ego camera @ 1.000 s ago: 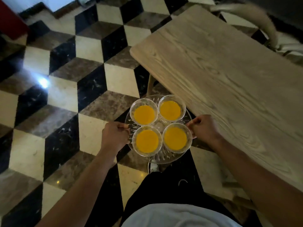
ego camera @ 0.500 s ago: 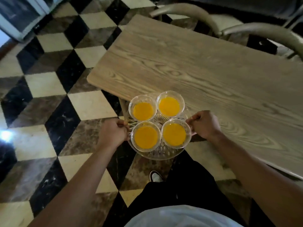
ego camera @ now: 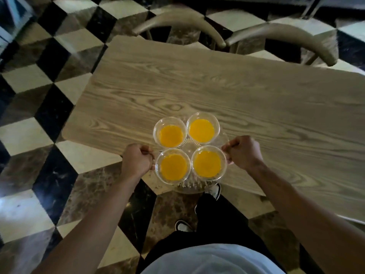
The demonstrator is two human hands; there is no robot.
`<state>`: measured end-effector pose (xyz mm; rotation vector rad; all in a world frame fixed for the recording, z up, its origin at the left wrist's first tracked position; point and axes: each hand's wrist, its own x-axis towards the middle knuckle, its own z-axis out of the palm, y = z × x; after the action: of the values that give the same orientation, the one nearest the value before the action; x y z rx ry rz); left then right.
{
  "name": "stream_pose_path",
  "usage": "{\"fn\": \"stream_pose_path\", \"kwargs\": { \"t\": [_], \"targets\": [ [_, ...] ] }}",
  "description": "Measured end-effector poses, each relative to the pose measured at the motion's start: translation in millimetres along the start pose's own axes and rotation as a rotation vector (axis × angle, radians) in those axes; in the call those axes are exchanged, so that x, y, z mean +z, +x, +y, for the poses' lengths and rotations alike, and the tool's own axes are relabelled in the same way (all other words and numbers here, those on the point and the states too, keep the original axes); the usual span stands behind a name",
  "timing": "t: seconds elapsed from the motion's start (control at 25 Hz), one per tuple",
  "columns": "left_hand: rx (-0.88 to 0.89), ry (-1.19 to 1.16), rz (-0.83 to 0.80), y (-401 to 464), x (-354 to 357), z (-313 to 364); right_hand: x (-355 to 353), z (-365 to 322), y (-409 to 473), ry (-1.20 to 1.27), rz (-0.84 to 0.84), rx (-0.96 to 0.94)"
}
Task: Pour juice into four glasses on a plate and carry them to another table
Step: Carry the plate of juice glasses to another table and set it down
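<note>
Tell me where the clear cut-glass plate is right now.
Head view, centre: the clear cut-glass plate is gripped by left hand and right hand, overlapping the near edge of the wooden table.

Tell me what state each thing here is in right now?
Four glasses: upright, holding orange juice, standing on the plate.
Plate: gripped at both sides, partly over the table edge.
Left hand: grips the plate's left rim.
Right hand: grips the right rim.
Wooden table: bare top.
</note>
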<state>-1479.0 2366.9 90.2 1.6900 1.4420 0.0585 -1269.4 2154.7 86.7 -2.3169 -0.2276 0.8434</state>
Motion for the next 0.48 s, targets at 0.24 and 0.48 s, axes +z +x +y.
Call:
{"fn": "stream_pose_path", "kwargs": {
  "t": [0.24, 0.48],
  "targets": [
    [0.017, 0.029, -0.008, 31, 32, 43, -26, -1, 46, 0.030, 0.025, 0.042],
    [0.031, 0.026, -0.063, 60, 57, 71, -42, 2, 75, 0.055, 0.058, 0.095]
  ]
}}
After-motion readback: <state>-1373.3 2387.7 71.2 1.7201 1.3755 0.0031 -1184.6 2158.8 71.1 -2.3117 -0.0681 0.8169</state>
